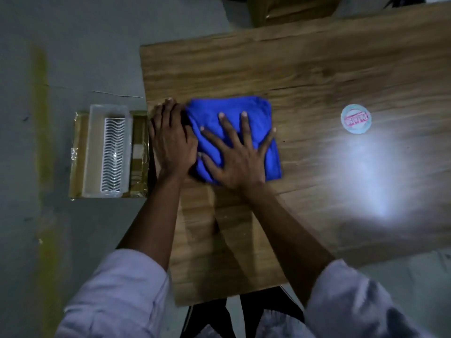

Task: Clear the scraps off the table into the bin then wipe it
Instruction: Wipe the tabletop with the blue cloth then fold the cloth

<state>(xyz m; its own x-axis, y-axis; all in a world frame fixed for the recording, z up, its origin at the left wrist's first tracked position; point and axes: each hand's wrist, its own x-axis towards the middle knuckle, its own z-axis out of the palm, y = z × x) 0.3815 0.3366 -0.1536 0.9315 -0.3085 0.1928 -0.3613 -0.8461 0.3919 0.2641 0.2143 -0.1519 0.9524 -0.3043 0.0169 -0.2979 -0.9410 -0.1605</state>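
A folded blue cloth (253,118) lies on the wooden table (305,69) near its left edge. My right hand (236,154) presses flat on the cloth with fingers spread. Beside it, my left hand (172,137) rests on the table's left edge, fingers straight, touching the cloth's left side. A clear plastic bin (95,147) with a white ribbed insert stands on the floor left of the table, on a cardboard box (139,147). I see no scraps on the table.
A round sticker (355,119) with red print lies on the table at the right. A bright light patch falls on the wood below it. A brown box (288,11) stands beyond the table's far edge. Grey floor lies to the left.
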